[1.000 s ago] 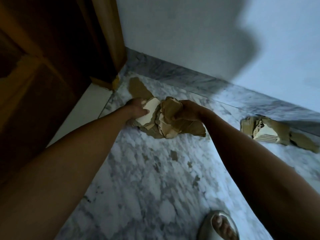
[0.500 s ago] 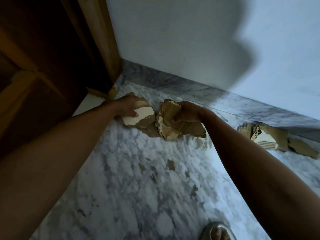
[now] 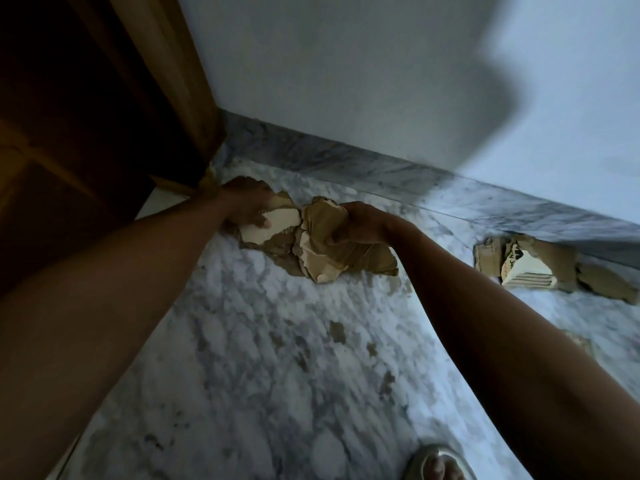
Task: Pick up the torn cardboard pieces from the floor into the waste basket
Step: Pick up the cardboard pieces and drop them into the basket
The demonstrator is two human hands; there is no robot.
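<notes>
**Torn cardboard, corner lot: both hands loaded, further pieces off to the right**

Head view, sole view on record

- Left hand (image 3: 247,207): fingers curled over a pale-faced torn piece (image 3: 270,225), low on the marble floor (image 3: 242,341) near the wooden door frame (image 3: 180,98)
- Right hand (image 3: 356,223): clamped on a crumpled brown wad (image 3: 332,251), held just beside the left hand's piece; the two bundles touch or nearly so
- Remaining stack of cardboard (image 3: 526,263): lies on the floor against the skirting, well apart, to the right of both hands; its long axis runs along the wall. The right hand is the nearer one
- Small brown scraps (image 3: 337,332): scattered on the floor between the hands and the sandalled foot (image 3: 434,467)
- Waste basket: not in view; its direction cannot be told
</notes>
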